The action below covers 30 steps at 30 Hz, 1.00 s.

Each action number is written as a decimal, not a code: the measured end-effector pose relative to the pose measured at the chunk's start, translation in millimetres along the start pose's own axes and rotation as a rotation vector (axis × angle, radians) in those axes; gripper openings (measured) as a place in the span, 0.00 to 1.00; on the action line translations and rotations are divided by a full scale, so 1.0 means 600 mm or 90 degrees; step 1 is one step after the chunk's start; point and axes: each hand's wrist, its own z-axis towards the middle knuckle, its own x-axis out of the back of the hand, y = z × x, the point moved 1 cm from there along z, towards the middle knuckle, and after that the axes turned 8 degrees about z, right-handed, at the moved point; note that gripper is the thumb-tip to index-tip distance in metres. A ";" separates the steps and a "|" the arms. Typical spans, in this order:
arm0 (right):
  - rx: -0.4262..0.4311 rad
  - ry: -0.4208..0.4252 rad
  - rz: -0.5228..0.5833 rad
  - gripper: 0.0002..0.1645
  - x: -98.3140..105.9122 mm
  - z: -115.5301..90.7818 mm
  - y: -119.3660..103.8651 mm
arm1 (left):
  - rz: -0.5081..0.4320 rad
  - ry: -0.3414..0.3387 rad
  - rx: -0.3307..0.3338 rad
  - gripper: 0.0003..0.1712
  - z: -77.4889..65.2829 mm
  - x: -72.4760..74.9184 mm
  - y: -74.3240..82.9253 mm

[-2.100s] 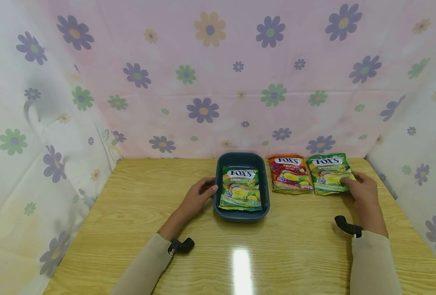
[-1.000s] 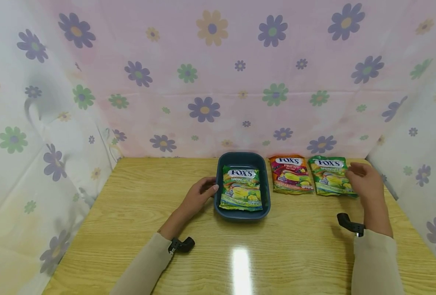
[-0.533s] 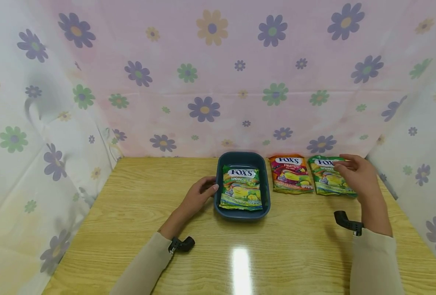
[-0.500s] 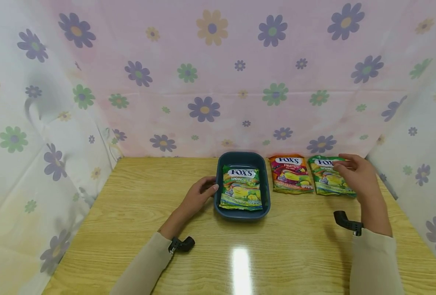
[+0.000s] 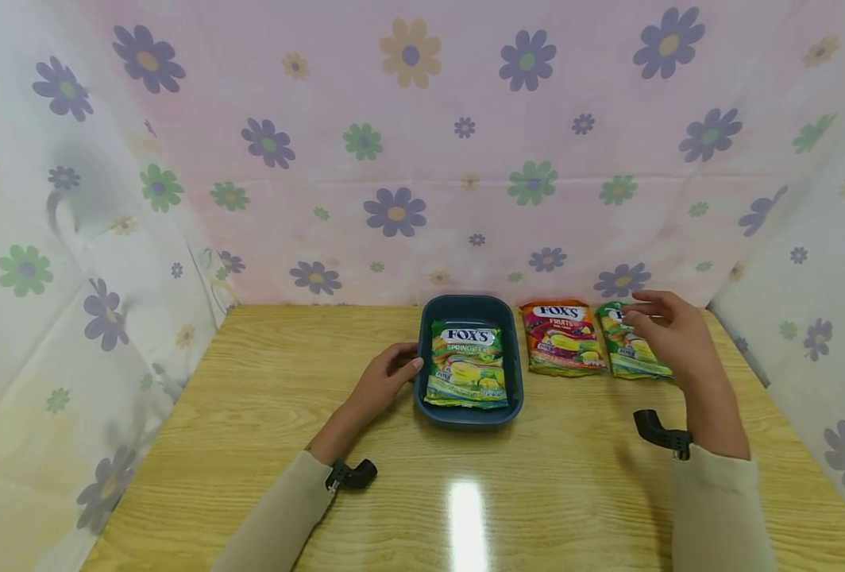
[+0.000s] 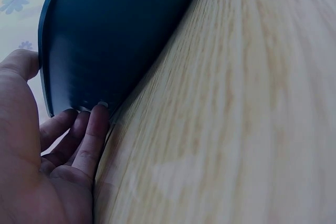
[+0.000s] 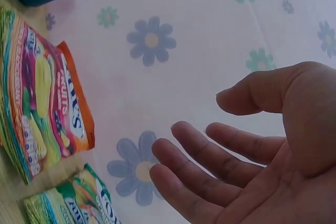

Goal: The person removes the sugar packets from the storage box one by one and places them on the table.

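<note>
A dark blue-green plastic tub (image 5: 468, 419) stands on the table with a green Fox's Spring Tea candy bag (image 5: 467, 369) lying inside. My left hand (image 5: 385, 375) holds the tub's left side. In the left wrist view, its thumb is at the rim and bent fingers (image 6: 90, 140) touch the outer wall. My right hand (image 5: 680, 338) hovers above a second green candy bag (image 5: 626, 349), covering its right part. The right wrist view shows that hand with nothing in it, fingers (image 7: 210, 150) spread and slightly bent. A red-orange Fox's Fruits candy bag (image 5: 562, 342) lies between tub and green bag.
The wooden table (image 5: 551, 492) ends at a flower-patterned cloth (image 5: 451, 159) behind the tub and bags. Cloth also hangs at the left and right sides. A black camera mount sits on each wrist.
My right hand first touched the right green bag, then released it, rose, and moved left over it. That bag shifted slightly right. My left hand and the tub keep their places.
</note>
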 end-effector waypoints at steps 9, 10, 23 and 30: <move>0.032 -0.044 0.018 0.31 -0.032 0.002 -0.018 | 0.007 0.001 -0.003 0.29 0.001 0.002 0.000; 0.033 -0.048 0.018 0.31 -0.036 0.002 -0.019 | 0.007 0.001 -0.003 0.29 0.001 0.002 -0.001; 0.044 -0.133 0.017 0.28 -0.094 -0.005 -0.057 | 0.009 0.004 -0.008 0.28 0.002 0.002 -0.001; 0.061 -0.159 0.024 0.26 -0.126 -0.005 -0.059 | 0.003 0.002 -0.009 0.28 0.002 0.002 0.000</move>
